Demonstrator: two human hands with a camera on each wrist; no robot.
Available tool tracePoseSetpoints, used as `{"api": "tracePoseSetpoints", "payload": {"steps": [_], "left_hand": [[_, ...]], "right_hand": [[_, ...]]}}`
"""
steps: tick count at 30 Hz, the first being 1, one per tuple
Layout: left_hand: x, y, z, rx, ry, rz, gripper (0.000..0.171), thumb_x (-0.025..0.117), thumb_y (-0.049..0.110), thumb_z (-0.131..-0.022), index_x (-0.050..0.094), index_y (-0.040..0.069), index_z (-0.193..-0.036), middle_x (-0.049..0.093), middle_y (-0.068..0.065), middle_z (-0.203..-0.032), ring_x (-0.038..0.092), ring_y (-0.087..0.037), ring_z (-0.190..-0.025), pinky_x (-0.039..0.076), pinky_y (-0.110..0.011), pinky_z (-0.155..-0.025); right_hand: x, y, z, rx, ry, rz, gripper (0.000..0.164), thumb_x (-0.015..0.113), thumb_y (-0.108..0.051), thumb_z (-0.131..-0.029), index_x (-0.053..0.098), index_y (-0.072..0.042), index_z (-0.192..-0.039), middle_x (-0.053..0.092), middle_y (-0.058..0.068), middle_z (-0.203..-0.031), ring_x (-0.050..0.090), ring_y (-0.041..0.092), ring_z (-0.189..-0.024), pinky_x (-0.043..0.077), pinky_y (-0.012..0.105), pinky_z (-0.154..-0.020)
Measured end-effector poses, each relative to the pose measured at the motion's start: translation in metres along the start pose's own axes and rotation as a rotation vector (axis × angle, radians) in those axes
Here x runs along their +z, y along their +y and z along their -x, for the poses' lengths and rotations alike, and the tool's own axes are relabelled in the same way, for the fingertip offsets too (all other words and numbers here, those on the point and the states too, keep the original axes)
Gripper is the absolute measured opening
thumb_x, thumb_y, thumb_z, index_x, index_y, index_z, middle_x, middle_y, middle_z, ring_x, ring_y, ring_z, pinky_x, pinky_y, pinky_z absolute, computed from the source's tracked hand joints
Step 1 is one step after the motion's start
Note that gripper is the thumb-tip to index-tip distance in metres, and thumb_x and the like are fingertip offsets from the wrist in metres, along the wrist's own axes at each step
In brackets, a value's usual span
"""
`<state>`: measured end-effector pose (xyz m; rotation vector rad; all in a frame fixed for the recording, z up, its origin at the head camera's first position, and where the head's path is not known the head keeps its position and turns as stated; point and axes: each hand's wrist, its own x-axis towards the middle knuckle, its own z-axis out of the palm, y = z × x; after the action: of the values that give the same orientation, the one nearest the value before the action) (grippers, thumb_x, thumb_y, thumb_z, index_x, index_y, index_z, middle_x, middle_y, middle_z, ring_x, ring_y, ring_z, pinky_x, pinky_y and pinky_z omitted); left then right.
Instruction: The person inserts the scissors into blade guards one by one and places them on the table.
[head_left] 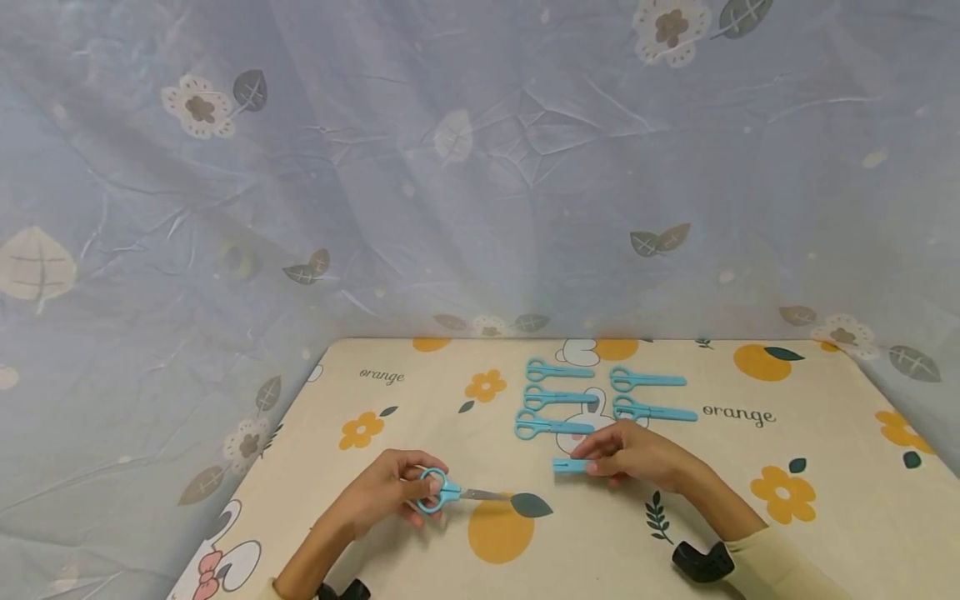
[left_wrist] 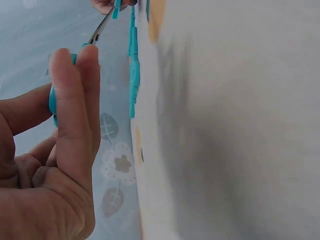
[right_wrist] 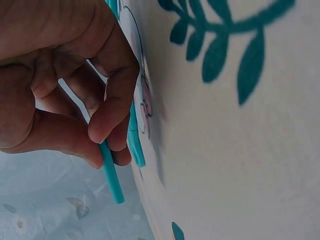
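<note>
My left hand [head_left: 384,493] pinches a pair of scissors [head_left: 452,492] by its light blue finger loops. The bare metal blades point right, over an orange printed on the cloth. In the left wrist view, the thumb and fingers press a blue loop [left_wrist: 53,102] between them. My right hand [head_left: 639,458] pinches a light blue blade cover [head_left: 567,466] between thumb and fingertips, its slotted end facing the blades. The right wrist view shows the cover [right_wrist: 113,177] sticking out past the fingertips. A gap lies between blade tips and cover.
Beyond the hands lie several covered blue scissors in two columns, three on the left, such as the nearest one [head_left: 551,426], and two on the right, including one [head_left: 654,410] above my right hand. A patterned cloth [head_left: 420,400] covers the table; a printed curtain [head_left: 480,208] hangs behind.
</note>
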<state>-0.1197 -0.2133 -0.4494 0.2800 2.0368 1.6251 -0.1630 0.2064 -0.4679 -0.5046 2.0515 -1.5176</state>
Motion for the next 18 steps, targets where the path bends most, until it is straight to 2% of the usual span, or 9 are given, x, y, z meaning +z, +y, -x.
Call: {"api": "tracePoseSetpoints", "payload": {"steps": [5, 9, 13, 18], "left_hand": [[0.0, 0.008, -0.006, 0.014, 0.008, 0.004, 0.042, 0.073, 0.013, -0.103, 0.062, -0.013, -0.133, 0.079, -0.006, -0.091, 0.08, -0.023, -0.083, 0.063, -0.023, -0.06], [0.0, 0.013, -0.014, 0.037, 0.023, 0.003, 0.043, 0.074, 0.01, -0.102, 0.061, -0.014, -0.135, 0.08, -0.007, -0.091, 0.08, -0.022, -0.082, 0.063, -0.023, -0.059], [0.0, 0.02, -0.023, 0.056, 0.036, 0.003, 0.044, 0.075, 0.007, -0.101, 0.06, -0.014, -0.136, 0.081, -0.008, -0.092, 0.08, -0.021, -0.082, 0.062, -0.023, -0.059], [0.004, 0.029, -0.033, 0.067, 0.035, -0.004, 0.042, 0.076, 0.008, -0.1, 0.062, -0.011, -0.135, 0.081, -0.012, -0.098, 0.08, -0.023, -0.083, 0.062, -0.022, -0.06]], "right_hand": [[-0.006, -0.001, 0.009, 0.002, -0.001, -0.009, 0.032, 0.075, -0.013, -0.101, 0.075, 0.002, -0.128, 0.072, 0.0, -0.093, 0.062, 0.011, -0.072, 0.057, 0.023, -0.065], [-0.011, -0.002, 0.015, 0.03, 0.007, -0.022, 0.034, 0.076, -0.016, -0.101, 0.075, 0.0, -0.13, 0.075, 0.001, -0.103, 0.066, 0.013, -0.083, 0.06, 0.025, -0.068], [-0.017, -0.005, 0.022, 0.044, 0.016, -0.05, 0.036, 0.076, -0.017, -0.101, 0.073, 0.002, -0.132, 0.079, 0.006, -0.114, 0.07, 0.015, -0.091, 0.061, 0.026, -0.07], [-0.022, -0.005, 0.029, 0.028, 0.014, -0.094, 0.038, 0.075, -0.015, -0.101, 0.07, 0.005, -0.133, 0.08, 0.015, -0.117, 0.071, 0.013, -0.085, 0.058, 0.024, -0.068]]}}
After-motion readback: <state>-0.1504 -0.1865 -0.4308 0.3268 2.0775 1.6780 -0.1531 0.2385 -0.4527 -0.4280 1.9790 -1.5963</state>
